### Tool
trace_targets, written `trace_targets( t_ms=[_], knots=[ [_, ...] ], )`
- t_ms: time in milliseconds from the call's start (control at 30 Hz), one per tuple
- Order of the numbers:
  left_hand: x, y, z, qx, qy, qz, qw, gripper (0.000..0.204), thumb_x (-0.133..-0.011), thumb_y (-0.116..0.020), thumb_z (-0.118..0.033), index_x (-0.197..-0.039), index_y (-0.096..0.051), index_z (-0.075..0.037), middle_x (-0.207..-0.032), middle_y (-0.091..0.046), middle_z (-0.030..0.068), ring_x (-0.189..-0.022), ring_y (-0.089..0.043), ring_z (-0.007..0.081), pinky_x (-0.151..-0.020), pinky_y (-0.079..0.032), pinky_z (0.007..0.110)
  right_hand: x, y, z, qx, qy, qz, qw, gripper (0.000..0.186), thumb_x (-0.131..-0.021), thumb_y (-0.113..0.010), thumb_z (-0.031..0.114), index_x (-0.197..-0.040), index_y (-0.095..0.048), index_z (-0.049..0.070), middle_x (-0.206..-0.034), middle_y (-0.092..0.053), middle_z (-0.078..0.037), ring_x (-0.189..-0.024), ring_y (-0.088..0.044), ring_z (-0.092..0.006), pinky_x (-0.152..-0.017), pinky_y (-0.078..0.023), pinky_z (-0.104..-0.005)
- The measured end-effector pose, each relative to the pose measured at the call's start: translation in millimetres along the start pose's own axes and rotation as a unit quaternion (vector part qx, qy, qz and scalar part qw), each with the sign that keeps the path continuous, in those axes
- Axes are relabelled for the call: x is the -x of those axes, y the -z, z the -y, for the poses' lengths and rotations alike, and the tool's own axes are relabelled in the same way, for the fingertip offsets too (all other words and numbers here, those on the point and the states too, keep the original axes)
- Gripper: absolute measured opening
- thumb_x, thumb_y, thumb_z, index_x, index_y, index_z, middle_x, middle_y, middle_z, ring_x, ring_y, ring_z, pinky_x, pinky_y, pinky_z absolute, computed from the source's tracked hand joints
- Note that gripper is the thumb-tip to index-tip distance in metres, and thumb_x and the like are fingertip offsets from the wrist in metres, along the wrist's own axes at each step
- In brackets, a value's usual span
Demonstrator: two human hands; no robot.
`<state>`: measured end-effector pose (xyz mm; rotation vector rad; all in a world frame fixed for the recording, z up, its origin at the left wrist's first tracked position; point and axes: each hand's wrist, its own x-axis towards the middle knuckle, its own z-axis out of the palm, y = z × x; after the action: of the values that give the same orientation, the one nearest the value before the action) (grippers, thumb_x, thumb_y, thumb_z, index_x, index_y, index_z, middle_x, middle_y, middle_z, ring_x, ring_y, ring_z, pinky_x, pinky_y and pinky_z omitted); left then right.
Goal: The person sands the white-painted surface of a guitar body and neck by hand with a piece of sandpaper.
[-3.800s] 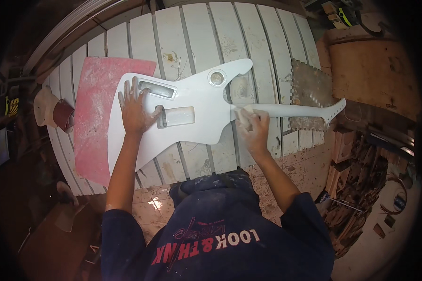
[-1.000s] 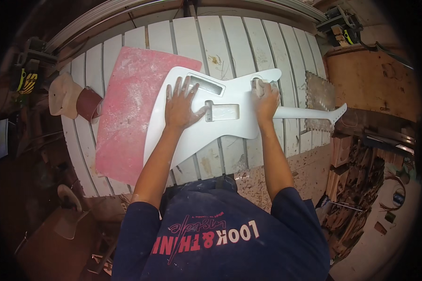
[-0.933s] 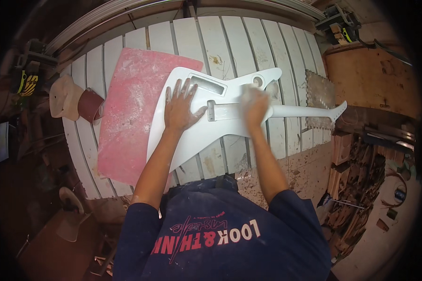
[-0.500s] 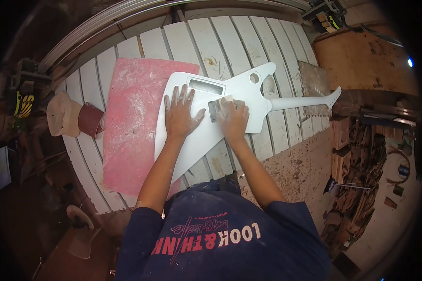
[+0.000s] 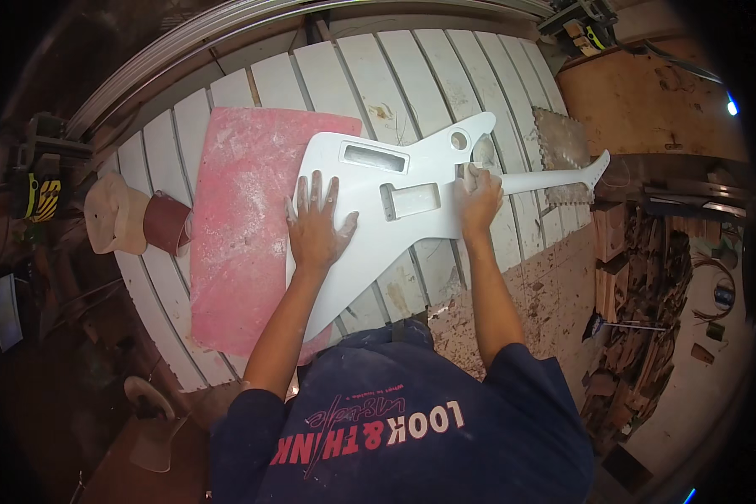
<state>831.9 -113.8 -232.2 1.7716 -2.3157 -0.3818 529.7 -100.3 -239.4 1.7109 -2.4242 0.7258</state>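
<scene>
A white electric guitar body with its neck (image 5: 365,244) lies across the slatted table, its neck pointing right. Rectangular cavities and a round hole are cut in it. My left hand (image 5: 317,227) rests flat on the wide left part of the body, fingers spread. Where the neck meets the body, my right hand (image 5: 479,202) is closed and pressed down, dusty at the fingers. Whatever it grips is mostly covered by the fingers, and I cannot make out its kind. A pink dusty sheet (image 5: 239,218) lies partly under the guitar's left end.
White slats with gaps form the tabletop (image 5: 412,59). A tan cap (image 5: 113,214) and a brown sandpaper roll (image 5: 166,223) sit at the left. A toothed metal plate (image 5: 560,139) lies beyond the neck. Wood scraps (image 5: 647,311) are piled at right, below table level.
My right hand has slid right along the body to the neck joint, uncovering the middle cavity. My left hand stays flat on the body. The guitar has shifted slightly.
</scene>
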Motion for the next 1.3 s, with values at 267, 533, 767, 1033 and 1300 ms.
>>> trace_targets(
  t_ms=[267, 533, 767, 1033, 1300],
  knots=[
    [2, 3, 2, 0.016, 0.012, 0.011, 1.0, 0.077, -0.093, -0.062, -0.054, -0.159, -0.043, -0.02, -0.17, -0.028, 0.0107, -0.159, -0.018, 0.0323, -0.125, -0.015, 0.063, 12, 0, 15, -0.029, 0.037, 0.043, 0.998, 0.042, -0.08, -0.078, 0.029, -0.117, -0.067, 0.011, -0.115, -0.061, -0.015, -0.103, -0.058, -0.036, -0.089, -0.046, -0.0523],
    [1, 2, 1, 0.003, 0.021, 0.008, 1.0, 0.078, -0.091, -0.066, -0.053, -0.158, -0.045, -0.019, -0.17, -0.029, 0.0109, -0.158, -0.022, 0.0338, -0.124, -0.02, 0.06, 37, -8, 53, -0.008, 0.069, 0.096, 0.993, 0.05, -0.076, -0.082, 0.03, -0.12, -0.066, 0.012, -0.117, -0.06, -0.017, -0.111, -0.057, -0.0388, -0.094, -0.044, -0.0557],
    [-3, 2, -11, 0.009, 0.014, 0.005, 1.0, 0.077, -0.092, -0.064, -0.054, -0.158, -0.046, -0.019, -0.17, -0.028, 0.0105, -0.158, -0.02, 0.032, -0.124, -0.016, 0.062, 34, -28, 23, 0.063, -0.013, -0.018, 0.998, 0.048, -0.079, -0.078, 0.033, -0.121, -0.065, 0.013, -0.117, -0.06, -0.015, -0.11, -0.056, -0.0386, -0.092, -0.045, -0.0548],
    [31, 3, 9, 0.064, 0.083, -0.052, 0.993, 0.077, -0.092, -0.07, -0.045, -0.155, -0.045, -0.01, -0.163, -0.037, 0.0191, -0.149, -0.037, 0.0368, -0.119, -0.032, 0.054, -19, -5, 21, 0.023, -0.068, -0.012, 0.997, 0.042, -0.08, -0.08, 0.026, -0.116, -0.067, 0.009, -0.111, -0.064, -0.017, -0.107, -0.059, -0.038, -0.095, -0.045, -0.052],
    [90, -2, 43, 0.108, 0.191, -0.021, 0.975, 0.058, -0.102, -0.059, -0.028, -0.151, -0.047, 0.0, -0.142, -0.057, 0.0246, -0.131, -0.052, 0.0429, -0.112, -0.041, 0.05, 100, -19, 159, -0.161, 0.3, 0.186, 0.922, 0.044, -0.078, -0.079, 0.034, -0.121, -0.069, 0.025, -0.112, -0.062, -0.009, -0.114, -0.056, -0.0313, -0.094, -0.043, -0.0499]
  ],
)
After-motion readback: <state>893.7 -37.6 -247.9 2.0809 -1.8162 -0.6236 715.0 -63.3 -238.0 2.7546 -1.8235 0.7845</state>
